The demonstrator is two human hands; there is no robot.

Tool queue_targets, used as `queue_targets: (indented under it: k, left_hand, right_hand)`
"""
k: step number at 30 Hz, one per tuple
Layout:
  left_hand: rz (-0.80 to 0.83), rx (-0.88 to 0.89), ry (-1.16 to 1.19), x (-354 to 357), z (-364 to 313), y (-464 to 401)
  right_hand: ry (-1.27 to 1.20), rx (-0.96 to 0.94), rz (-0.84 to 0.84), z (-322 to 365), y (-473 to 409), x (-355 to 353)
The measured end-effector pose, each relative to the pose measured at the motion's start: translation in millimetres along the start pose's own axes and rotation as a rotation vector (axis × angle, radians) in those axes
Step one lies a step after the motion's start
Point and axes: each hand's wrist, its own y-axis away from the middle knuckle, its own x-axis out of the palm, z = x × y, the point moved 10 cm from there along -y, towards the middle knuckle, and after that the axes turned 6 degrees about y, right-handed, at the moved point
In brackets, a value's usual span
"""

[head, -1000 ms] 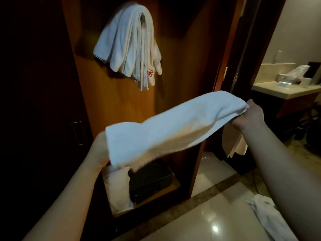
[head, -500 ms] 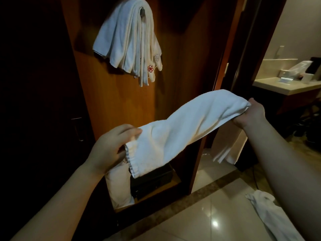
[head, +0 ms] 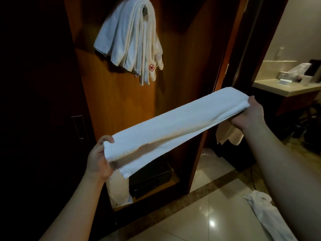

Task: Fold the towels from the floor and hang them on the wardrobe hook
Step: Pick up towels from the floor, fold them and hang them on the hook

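Holding a white terry-cloth towel folded into a long narrow band, the person has it stretched between both hands in front of the open brown wooden wardrobe. Left hand grips the near-left end, thumb on top and fingers curled under the layers; right hand pinches the far-right end, which sits higher, so the band slopes up to the right. Tension between the hands appears to be the point: pulled taut, the layers lie flat and the long fold stays aligned, though a loose lower edge sags out near the left hand and a flap hangs below the right hand. Judgement: the lengthwise fold is done and the band is being squared before it goes up. On the wardrobe's back panel, far and above, a bundle of white folded towels, one with a small red flower emblem, is draped over a metal hook, of which only a bit shows at the top. Draping at the midpoint likely keeps both halves balanced; the held towel would probably need the same. A crumpled white towel lies on the glossy pale tiled floor at near right, so work remains. Low in the wardrobe: a black box-like unit and a pale cushion-like item on the shelf. Far right, a pale bench carrying small items, too blurred to identify.
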Motion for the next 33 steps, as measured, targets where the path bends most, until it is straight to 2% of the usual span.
queue_targets:
  k: [2, 5, 8, 11, 12, 15, 19, 21, 22, 23, 25, 28, 30, 33]
  left_hand:
    - [0.019, -0.055, 0.048, -12, 13, -1]
    - [-0.086, -0.161, 0.110, -41, 38, -5]
    - [-0.180, -0.267, 0.047, -57, 67, -6]
    - [-0.143, -0.341, -0.005, -60, 99, -2]
    - [-0.141, -0.384, -0.051, -62, 114, 1]
    - [-0.201, -0.433, -0.405, -67, 144, 6]
    - [-0.197, -0.576, -0.603, -44, 181, 12]
    - [-0.302, -0.510, -0.677, -27, 163, 13]
    - [-0.299, -0.447, -0.644, -9, 154, 11]
    - [-0.231, -0.372, -0.560, 17, 145, 8]
    - [0.004, -0.265, -0.359, 83, 129, 8]
    - [0.270, -0.157, -0.358, 162, 113, 11]
    - [0.342, -0.132, -0.474, 192, 115, 7]
    - [0.323, -0.086, -0.579, 218, 110, -11]
  right_hand:
    - [0.005, -0.027, 0.072, -2, 2, 9]
    - [-0.077, 0.012, 0.124, -14, 0, 18]
    - [-0.132, 0.036, 0.157, -25, 4, 31]
    - [-0.159, 0.045, 0.181, -31, 11, 52]
    - [-0.165, 0.050, 0.199, -32, 14, 61]
    - [-0.174, 0.065, 0.243, -38, 24, 91]
    - [-0.006, 0.004, 0.334, -45, 39, 131]
    - [0.143, -0.027, 0.415, -50, 46, 153]
    - [0.219, -0.039, 0.429, -53, 47, 160]
    - [0.296, -0.053, 0.425, -56, 48, 167]
    - [0.476, -0.112, 0.378, -58, 50, 175]
    - [0.686, -0.167, 0.374, -61, 53, 190]
    - [0.726, -0.215, 0.421, -56, 54, 202]
    - [0.770, -0.291, 0.466, -34, 53, 217]
